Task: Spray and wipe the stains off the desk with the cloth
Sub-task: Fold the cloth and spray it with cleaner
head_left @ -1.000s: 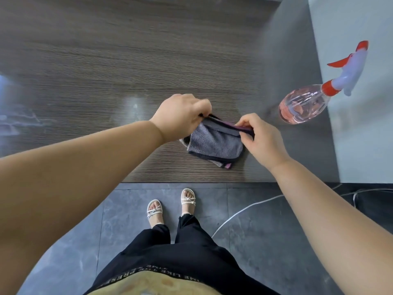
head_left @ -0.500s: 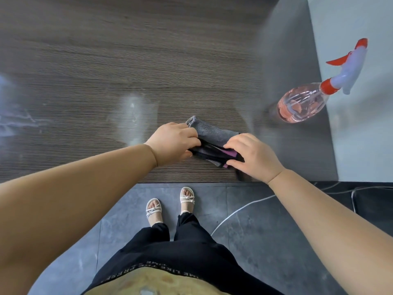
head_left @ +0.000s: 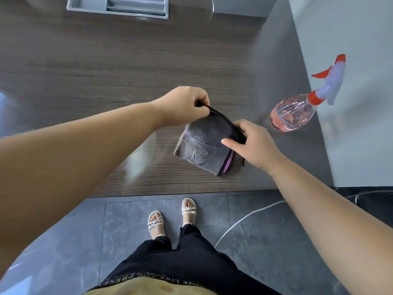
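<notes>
A folded grey cloth (head_left: 204,145) with a dark hem and a purple stripe hangs just above the dark wood-grain desk (head_left: 106,71), near its front edge. My left hand (head_left: 185,105) pinches the cloth's top left corner. My right hand (head_left: 253,143) pinches the cloth's right edge, thumb on its grey face. A clear spray bottle (head_left: 297,111) with pink liquid, a red collar and a red trigger stands on the desk to the right of my right hand, untouched. A pale wet smear (head_left: 136,165) shines on the desk below my left forearm.
A grey plastic tray (head_left: 117,7) sits at the desk's far edge. A pale wall (head_left: 350,103) bounds the desk on the right. Below the front edge are a grey tiled floor, my sandalled feet (head_left: 172,218) and a white cable (head_left: 244,220).
Both hands have lifted the cloth from the desk and moved away from the front edge, opening it into a hanging flap. The head view has tilted up, showing the tray.
</notes>
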### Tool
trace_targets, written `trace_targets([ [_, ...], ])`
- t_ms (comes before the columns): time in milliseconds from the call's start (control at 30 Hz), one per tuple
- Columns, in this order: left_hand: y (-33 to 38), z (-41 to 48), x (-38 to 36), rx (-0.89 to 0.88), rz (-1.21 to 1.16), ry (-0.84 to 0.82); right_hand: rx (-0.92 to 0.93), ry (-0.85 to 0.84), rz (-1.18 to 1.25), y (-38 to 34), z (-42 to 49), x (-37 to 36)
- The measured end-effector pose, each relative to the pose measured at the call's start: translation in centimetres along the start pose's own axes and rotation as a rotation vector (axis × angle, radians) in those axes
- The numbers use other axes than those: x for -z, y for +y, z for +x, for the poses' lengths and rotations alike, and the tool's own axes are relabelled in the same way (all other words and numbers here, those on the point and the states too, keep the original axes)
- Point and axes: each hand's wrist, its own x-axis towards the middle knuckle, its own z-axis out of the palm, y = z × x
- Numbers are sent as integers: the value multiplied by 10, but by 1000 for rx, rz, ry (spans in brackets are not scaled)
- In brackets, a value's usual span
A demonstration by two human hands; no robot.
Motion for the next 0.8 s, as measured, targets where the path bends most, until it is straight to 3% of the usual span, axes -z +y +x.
trace_targets([
  [200,13,2,46,34,-64,-137,-98,-84,287,-23,26,40],
  [333,19,3,56,-47,83,6,-88,-214,174,-38,43,63],
  [433,26,12,57,-119,-47,253,-65,-104,117,-52,62,82],
  [600,27,20,57,-242,94,441,89,183,-109,-59,80,88],
  [700,7,9,36,-350,259,386,211,169,-213,-43,63,65],
  [800,-27,-15,-15,-349,352,113,238,-32,-332,-8,24,14],
])
